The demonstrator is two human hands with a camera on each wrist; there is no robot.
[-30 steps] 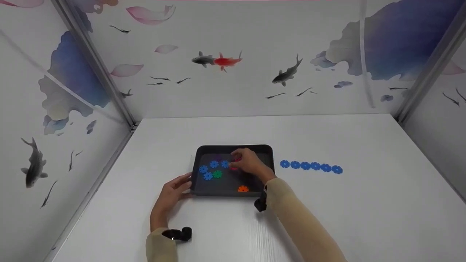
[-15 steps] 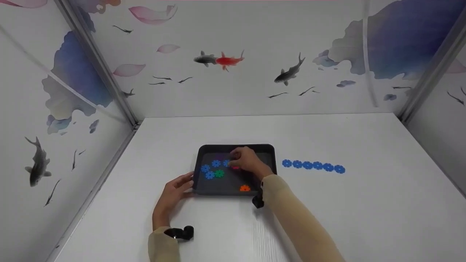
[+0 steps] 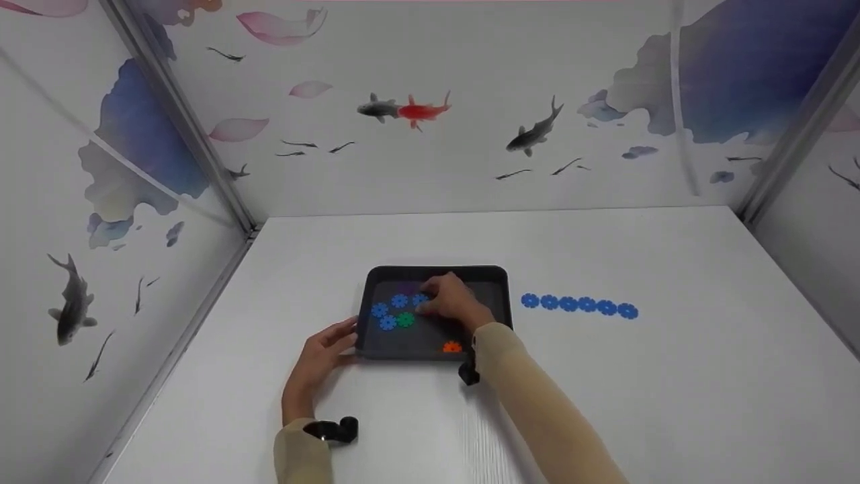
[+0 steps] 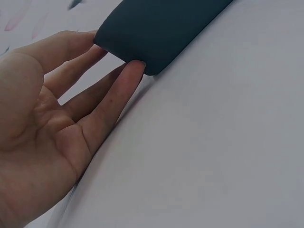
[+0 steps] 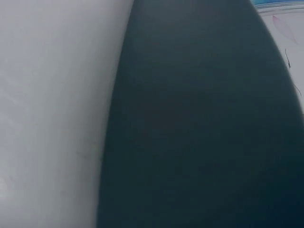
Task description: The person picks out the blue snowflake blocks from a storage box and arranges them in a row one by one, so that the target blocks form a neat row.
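My left hand [image 3: 321, 363] rests its fingertips against the left side of the dark tray [image 3: 430, 354], near its front corner. In the left wrist view the fingers of that hand [image 4: 52, 114] reach out long to the tray's corner [image 4: 152, 38]. Inside the tray, my right hand [image 3: 457, 299] hovers low, with thumb and forefinger apart at either side of a blue snowflake disc [image 3: 419, 300]. More blue snowflake discs [image 3: 388, 323] lie to the left, beside a green snowflake disc [image 3: 405, 319]. The right wrist view shows the tray's outer wall [image 5: 190, 118] but no fingers.
An orange snowflake disc [image 3: 452, 347] lies by the tray's front wall, and a purple disc [image 3: 408, 289] near the back. Right of the tray, several blue discs [image 3: 569, 304] form a row on the white table [image 3: 605, 390]. Printed panels enclose the table.
My right hand has moved slightly left and nearer to the blue disc, and it now covers the red disc seen earlier. The left hand stays at the tray's side.
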